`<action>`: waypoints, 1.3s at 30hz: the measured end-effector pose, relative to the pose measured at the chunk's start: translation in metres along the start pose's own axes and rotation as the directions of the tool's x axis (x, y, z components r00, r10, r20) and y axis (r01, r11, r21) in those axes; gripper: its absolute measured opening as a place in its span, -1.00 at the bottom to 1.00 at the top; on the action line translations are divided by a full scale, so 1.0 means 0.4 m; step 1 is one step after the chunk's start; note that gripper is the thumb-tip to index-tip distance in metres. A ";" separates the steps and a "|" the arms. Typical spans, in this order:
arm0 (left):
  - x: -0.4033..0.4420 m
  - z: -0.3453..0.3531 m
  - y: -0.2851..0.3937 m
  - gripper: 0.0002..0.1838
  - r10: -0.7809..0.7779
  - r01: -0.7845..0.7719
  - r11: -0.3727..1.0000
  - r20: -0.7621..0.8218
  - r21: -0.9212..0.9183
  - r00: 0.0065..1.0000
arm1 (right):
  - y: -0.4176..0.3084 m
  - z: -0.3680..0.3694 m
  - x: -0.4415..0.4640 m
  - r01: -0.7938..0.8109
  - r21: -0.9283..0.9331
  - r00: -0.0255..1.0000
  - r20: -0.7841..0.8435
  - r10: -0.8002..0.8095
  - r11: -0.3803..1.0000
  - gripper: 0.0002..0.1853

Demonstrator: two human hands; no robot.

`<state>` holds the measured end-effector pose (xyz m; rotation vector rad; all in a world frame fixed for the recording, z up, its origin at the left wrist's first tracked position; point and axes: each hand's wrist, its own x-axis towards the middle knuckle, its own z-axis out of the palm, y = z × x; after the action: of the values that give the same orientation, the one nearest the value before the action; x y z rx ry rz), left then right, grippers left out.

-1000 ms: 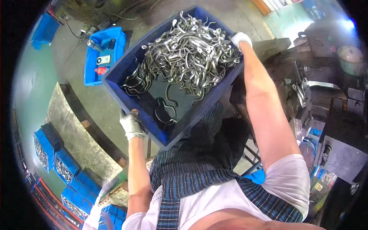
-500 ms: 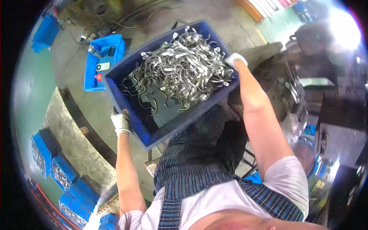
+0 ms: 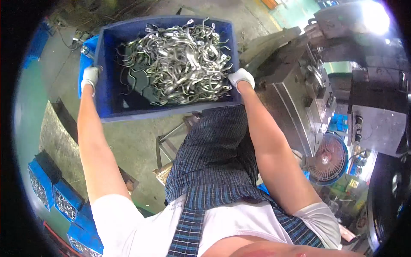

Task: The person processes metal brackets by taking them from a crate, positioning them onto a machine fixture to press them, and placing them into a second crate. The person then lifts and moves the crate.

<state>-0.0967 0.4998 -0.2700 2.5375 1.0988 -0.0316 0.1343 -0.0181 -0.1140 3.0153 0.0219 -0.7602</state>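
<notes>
A dark blue plastic bin (image 3: 171, 112) spans the space in front of me, carried between both hands. Inside it lies a heap of bent, shiny metal strips (image 3: 184, 64), piled mostly toward the right; its left floor shows bare. My left hand (image 3: 90, 78), in a white glove, grips the bin's left end wall. On the opposite end, my right hand (image 3: 241, 79), gloved as well, is closed on the rim near the front corner. The fingers of both hands are partly hidden by the walls.
Behind the bin's left end, a lighter blue crate (image 3: 87, 48) is mostly covered. Several blue boxes of metal parts (image 3: 64, 203) stand at lower left. To the right are a machine block (image 3: 289, 107) and a round fan (image 3: 329, 158). A metal frame (image 3: 169, 145) stands below the bin.
The bin has shifted left and turned from a slant to nearly level, both hands moving with it. It now hides most of the lighter crate. The fan shows more fully.
</notes>
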 end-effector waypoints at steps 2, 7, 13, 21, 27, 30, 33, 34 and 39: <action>-0.053 -0.117 0.146 -0.60 -0.195 0.204 0.946 0.061 -0.251 0.979 | 0.002 0.018 -0.043 0.011 0.034 0.999 -0.041 -0.010 0.999 -0.51; 0.101 -0.108 0.117 -0.60 -0.070 0.061 0.991 0.072 0.118 0.995 | 0.022 0.097 -0.138 0.060 0.156 0.997 -0.048 -0.054 0.986 -0.49; 0.185 -0.135 0.241 -0.53 -0.063 0.060 0.992 0.018 0.110 0.998 | 0.019 0.196 -0.310 0.092 0.434 0.994 0.015 -0.109 0.896 -0.45; 0.248 -0.144 0.356 -0.43 -0.217 0.220 0.940 -0.040 0.261 0.975 | -0.004 0.165 -0.443 -0.015 0.597 0.951 0.256 -0.173 0.802 -0.26; 0.332 -0.076 0.247 -0.32 -0.020 0.034 0.984 -0.079 0.177 0.997 | 0.072 0.154 -0.397 0.129 0.638 0.827 0.353 -0.437 0.759 -0.45; 0.040 -0.174 0.391 -0.26 -0.097 0.123 0.983 -0.186 0.138 0.978 | 0.108 0.063 -0.360 0.453 0.299 0.892 -0.146 -0.429 0.840 -0.63; -0.279 -0.241 0.483 -0.29 -0.290 0.161 0.929 -0.387 -0.333 0.875 | 0.041 -0.031 -0.272 0.641 0.136 0.684 -0.548 -0.482 0.755 -0.51; -0.374 -0.220 0.461 -0.25 -0.179 0.033 0.963 -0.542 -0.268 0.821 | -0.004 -0.036 -0.207 0.628 0.047 0.640 -0.599 -0.481 0.777 -0.47; -0.670 0.028 0.515 -0.27 -0.636 0.277 0.242 0.064 -0.930 0.769 | -0.127 -0.043 0.095 0.468 0.068 0.881 -0.112 -0.460 0.881 -0.58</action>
<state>-0.1358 0.1797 -0.1683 1.1288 1.4248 0.6987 0.1749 0.0335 -0.1182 3.1640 0.7608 -0.6535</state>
